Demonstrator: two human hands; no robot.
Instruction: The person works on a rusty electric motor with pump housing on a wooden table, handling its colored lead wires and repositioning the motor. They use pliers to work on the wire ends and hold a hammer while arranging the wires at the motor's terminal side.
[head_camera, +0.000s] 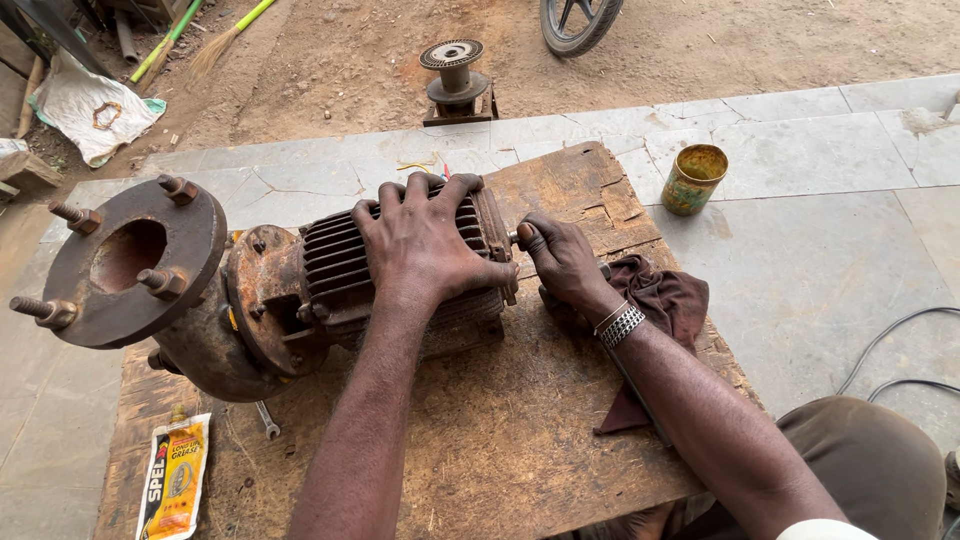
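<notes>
Motor: a rusty finned electric motor (400, 275) lies on its side at the middle of a worn wooden board (480, 440), its long axis running from 9 to 3 o'clock.
Flange: at 9 o'clock of the motor, a heavy round flange (175, 275) with threaded studs and a centre hole is joined to it through a rusty housing.
Left hand: the left hand (420, 240) lies flat on top of the cooling fins, fingers spread and curled over the far edge, pressing the casing rather than closing around anything.
Right hand: the right hand (560, 262) sits at 3 o'clock of the motor, fingers clenched around a small part at the motor's end face; what it grips is hidden by the fingers. A metal bracelet (620, 324) circles the wrist.
Cloth: a dark maroon rag (668, 298) lies on the board just under and beyond the right wrist, at 4 o'clock of the motor.
Tin: a rusty green can (694, 180) stands on the stone slabs at 2 o'clock, well apart.
Sachet: a yellow grease pouch (175, 478) lies at 7 o'clock, off the board's corner; a spanner end (268, 420) shows beside it under the housing.
Far side: a spool-shaped metal part (455, 80) stands at 12 o'clock on the dirt, with a wheel (578, 22) past it at 1 o'clock.
In the way: the left forearm crosses the motor's near side, covering part of the fins.
</notes>
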